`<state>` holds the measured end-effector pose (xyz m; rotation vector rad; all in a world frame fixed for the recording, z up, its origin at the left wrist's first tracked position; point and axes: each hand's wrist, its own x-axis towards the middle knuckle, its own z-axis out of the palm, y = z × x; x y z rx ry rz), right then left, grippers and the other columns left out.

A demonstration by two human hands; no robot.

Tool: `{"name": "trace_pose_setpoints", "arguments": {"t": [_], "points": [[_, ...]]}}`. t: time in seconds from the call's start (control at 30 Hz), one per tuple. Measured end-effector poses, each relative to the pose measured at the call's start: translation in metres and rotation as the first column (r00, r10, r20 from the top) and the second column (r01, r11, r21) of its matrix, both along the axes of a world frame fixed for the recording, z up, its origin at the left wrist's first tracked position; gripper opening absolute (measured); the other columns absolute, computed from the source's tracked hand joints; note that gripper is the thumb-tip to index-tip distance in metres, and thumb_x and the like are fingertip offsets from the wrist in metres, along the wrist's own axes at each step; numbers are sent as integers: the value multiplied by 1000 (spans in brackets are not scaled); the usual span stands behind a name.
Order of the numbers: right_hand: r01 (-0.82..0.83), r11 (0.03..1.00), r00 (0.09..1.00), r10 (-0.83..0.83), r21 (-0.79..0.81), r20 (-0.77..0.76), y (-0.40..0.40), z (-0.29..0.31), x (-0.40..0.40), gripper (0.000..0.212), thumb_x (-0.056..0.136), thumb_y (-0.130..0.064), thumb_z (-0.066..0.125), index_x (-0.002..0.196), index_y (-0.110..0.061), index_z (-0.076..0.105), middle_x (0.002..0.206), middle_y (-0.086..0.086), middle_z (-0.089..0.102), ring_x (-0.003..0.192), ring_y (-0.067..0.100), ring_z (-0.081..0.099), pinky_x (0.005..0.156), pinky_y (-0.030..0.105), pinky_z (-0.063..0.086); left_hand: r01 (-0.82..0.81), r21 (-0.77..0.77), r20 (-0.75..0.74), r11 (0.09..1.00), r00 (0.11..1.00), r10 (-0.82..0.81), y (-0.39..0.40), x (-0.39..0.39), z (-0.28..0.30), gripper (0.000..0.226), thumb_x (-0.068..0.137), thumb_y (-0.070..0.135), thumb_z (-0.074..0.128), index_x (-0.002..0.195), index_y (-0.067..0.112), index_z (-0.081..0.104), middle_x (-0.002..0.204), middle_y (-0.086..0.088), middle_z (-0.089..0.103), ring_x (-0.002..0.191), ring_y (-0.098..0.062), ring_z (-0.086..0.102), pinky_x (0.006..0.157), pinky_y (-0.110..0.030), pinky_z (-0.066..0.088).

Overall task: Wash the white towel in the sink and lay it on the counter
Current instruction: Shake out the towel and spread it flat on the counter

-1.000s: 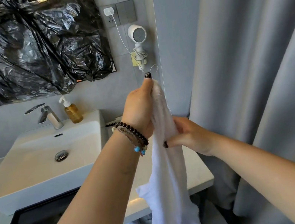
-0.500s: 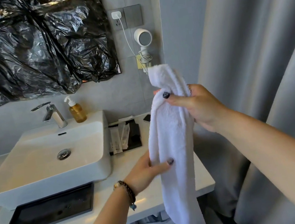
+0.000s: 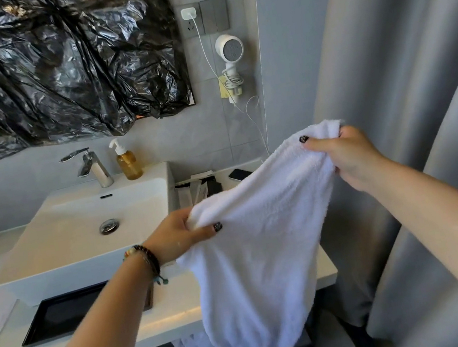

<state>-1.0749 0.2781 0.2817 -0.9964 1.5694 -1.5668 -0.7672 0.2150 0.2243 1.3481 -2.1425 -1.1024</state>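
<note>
Since half a second ago both hands have drawn apart, spreading the white towel (image 3: 261, 228) from a hanging rope into a sheet. Nearest, at about seven o'clock, the left hand (image 3: 177, 236) pinches one top corner between thumb and curled fingers; farther up, at two o'clock, the right hand (image 3: 349, 156) grips the other corner, fingers curled round the bunched edge. Held this way, the towel's top edge runs slantwise from lower left to upper right, and the rest hangs free in front of the desk (image 3: 169, 313), its hem dropping below the desk edge. It looks dry and not yet washed, I judge. Beyond the left hand, at ten o'clock, sits the sink (image 3: 85, 227), well apart from the cloth, so the left hand is the nearer one to lead it there. Behind the basin stand the tap (image 3: 90, 166) and a soap bottle (image 3: 128, 163).
</note>
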Motion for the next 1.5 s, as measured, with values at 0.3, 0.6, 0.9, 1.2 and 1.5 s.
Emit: {"name": "trace_pose_setpoints", "arguments": {"t": [0.3,0.6,0.9,1.2,1.5], "points": [[84,990,938,-118,-116,-325,-7,3,-5,46,82,-43,68,102,-3,63,90,4,62,80,16,55,72,30,42,-210,-551,-8,807,969,246,-30,4,59,49,70,42,83,96,7,61,88,-5,65,80,-24,61,68,-35,49],[202,953,909,-269,-228,-318,-16,12,-21,24,89,-29,59,77,-10,50,69,0,37,61,13,34,56,28,29,-73,-585,173,808,962,212,-34,6,77,41,76,41,79,85,8,57,76,-4,58,80,-29,59,63,-31,37],[91,984,996,-85,-156,41,8,-1,-28,7,70,-18,73,65,-15,70,79,10,59,77,23,52,71,34,36,71,-41,177,997,982,-63,-35,22,63,40,70,34,81,99,11,66,94,-6,70,93,-26,65,83,-33,52],[119,984,910,-54,134,-411,4,-64,-41,31,86,-17,69,63,3,64,55,20,54,58,24,53,69,35,47,86,-214,456,973,890,21,-52,32,15,13,88,26,70,91,14,73,87,-7,67,82,-20,57,70,-25,46],[117,979,993,-120,164,5,-84,-85,1,14,102,-12,42,96,-17,54,92,11,73,78,17,71,67,22,51,-150,-397,631,906,672,388,-120,19,-6,51,85,65,55,72,17,64,67,-2,60,62,-20,60,59,-30,49]]}}
